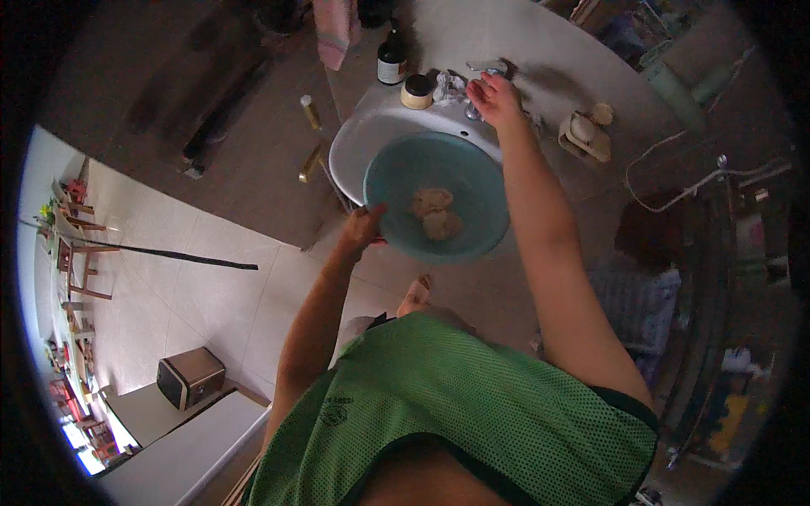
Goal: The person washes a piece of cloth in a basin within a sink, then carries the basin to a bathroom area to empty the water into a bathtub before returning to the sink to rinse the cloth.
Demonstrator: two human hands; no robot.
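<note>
A green-blue plastic basin (481, 177) is tilted over the front edge of a white washbasin (351, 136). My left hand (364, 229) grips its left rim, thumb on the inside. Two pale beige lumps (436, 212) lie at the bottom of the basin; what they are I cannot tell. My right hand (495, 100) is raised at the tap (486, 66), just below its lever, palm turned up and fingers loosely bent. Nothing shows in that hand, and it hides much of the tap's body. Whether the fingertips touch the lever is not clear.
Behind the washbasin stand a dark pump bottle (391, 62), a lidded jar (416, 92) and crumpled white material (449, 87). A soap holder (585, 136) is at the right. A pink towel (332, 31) hangs above. On the left is a door with a brass handle (310, 163).
</note>
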